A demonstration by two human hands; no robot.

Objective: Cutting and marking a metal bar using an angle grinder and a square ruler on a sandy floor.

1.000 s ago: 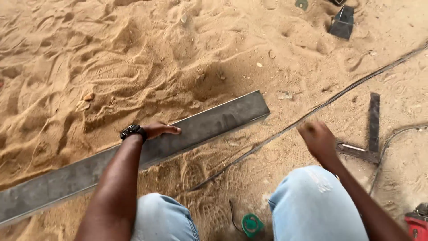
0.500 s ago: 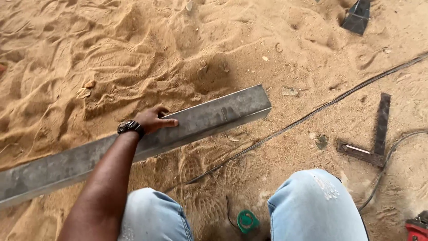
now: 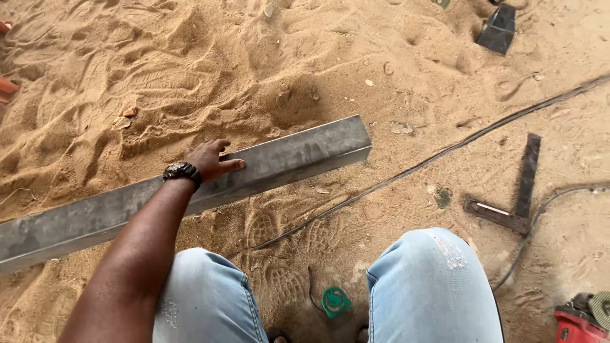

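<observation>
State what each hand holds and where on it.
The left hand rests flat on the top face of the steel tube, not gripping it. The right hand is out of view.

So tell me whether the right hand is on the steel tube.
No, only the left hand rests flat on the steel tube; the right hand is out of view.

Grey steel tube (image 3: 190,190) on tan, footprint-patterned sand (image 3: 190,63) — black wristwatch (image 3: 182,171), green tape measure (image 3: 335,301) (six o'clock), red grinder (image 3: 581,321) at four.
</observation>
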